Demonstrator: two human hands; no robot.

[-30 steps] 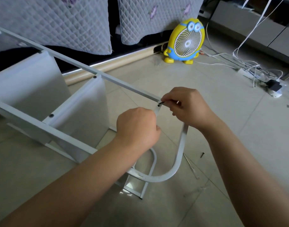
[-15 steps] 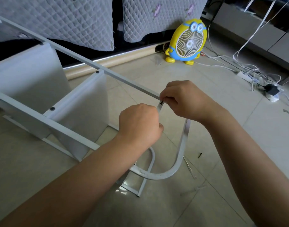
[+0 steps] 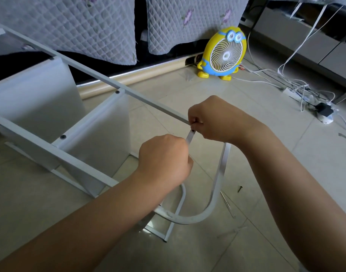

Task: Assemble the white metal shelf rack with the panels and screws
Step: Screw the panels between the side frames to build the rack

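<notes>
Shelf rack (image 3: 37,107) on its side on the floor tiles, far left, with two white panels already screwed between the rails, dark screw heads showing. Further right, left hand (image 3: 164,160) fisted round the free upper end of the curved strip (image 3: 217,185), only the tip visible above the knuckles. Just beyond, right hand (image 3: 219,120) at the end of the long top rail (image 3: 129,91), fingertips pinching what looks like a small dark screw (image 3: 194,126) right where strip tip meets rail end. Seems to be the step of fastening the curved end piece to the rail. Next, probably: line up the strip's hole with the rail's, seat the screw, then twist it home. Bulk of the rack left of both hands, the joint itself right between them. Spare screw (image 3: 240,188) loose on the tiles further right, near the strip's bend.
</notes>
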